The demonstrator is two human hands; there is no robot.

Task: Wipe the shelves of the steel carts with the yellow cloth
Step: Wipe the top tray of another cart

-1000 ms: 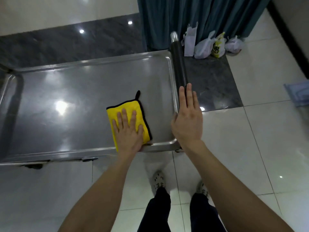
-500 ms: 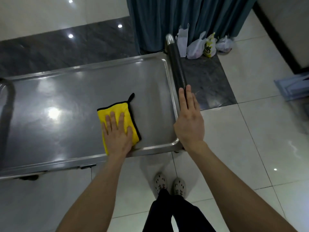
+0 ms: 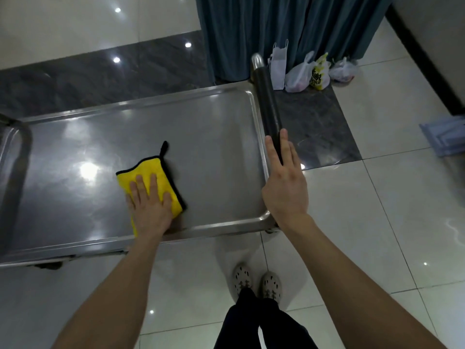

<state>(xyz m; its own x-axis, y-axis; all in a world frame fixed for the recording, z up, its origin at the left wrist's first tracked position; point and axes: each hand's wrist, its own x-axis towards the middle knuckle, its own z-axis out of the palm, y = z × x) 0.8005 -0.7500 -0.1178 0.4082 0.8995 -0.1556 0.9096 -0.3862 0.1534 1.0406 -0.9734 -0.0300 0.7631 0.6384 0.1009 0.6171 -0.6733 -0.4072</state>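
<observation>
Wiping in progress, top shelf (image 3: 214,147) of steel cart.

- Item 1: yellow cloth (image 3: 148,172), black-edged w/ hang loop at far corner. Lies flat on shelf, near front rim, approx. mid-length. Has shifted leftward along the shelf vs. a second ago, when it sat close to the right-hand end.
- Item 2: left hand (image 3: 151,207). Flat on cloth, fingers spread, palm pressing down; no pinch, cloth held by pressure only.
- Item 3: right hand (image 3: 285,187). Open, fingers straight and near together, resting along the right rim and the black handle (image 3: 268,104); not curled round it. Same spot as before, so prob. steadying the cart.
- Item 4: floor clutter beyond handle: plastic bags (image 3: 302,76), teal curtain (image 3: 276,26). Not involved.

Assessment: stroke runs right to left; right end of shelf likely covered, left portion and far strip not yet reached. Lower shelves not visible from here, status unknown. Risk: cart rolling if pressure rises, hence the bracing hand.
</observation>
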